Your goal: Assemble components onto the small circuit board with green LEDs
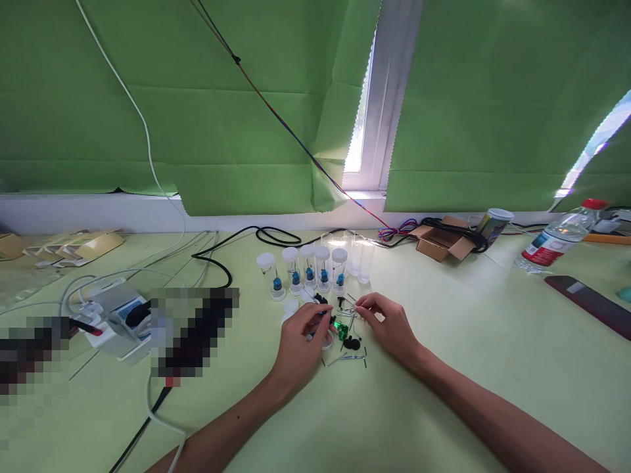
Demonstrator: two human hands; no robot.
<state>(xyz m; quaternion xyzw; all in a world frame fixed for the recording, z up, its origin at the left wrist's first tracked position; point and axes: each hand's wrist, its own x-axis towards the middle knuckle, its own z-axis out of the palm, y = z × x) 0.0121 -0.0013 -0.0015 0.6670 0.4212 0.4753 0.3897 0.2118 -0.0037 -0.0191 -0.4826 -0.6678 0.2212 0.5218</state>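
Note:
My left hand (302, 338) is closed in a pinch. Its fingertips meet beside small black parts (321, 299), and what they grip is too small to make out. Below those fingers lies a clear round piece (326, 340), partly covered. Across from it, my right hand (389, 323) pinches the end of a thin metal rod (351, 300). Between and below both hands lie shiny green pieces (341, 330), black round knobs (351, 343) and several bent metal rods (345, 357). Just behind stand several white-capped clear tubes (323, 270) with blue parts inside.
Uncapped clear tubes (363, 261) stand behind the capped ones. An open cardboard box (441, 243), a can (493, 226) and a water bottle (555, 240) are at the back right. On the left are a white power strip (121, 318) and cables (211, 259).

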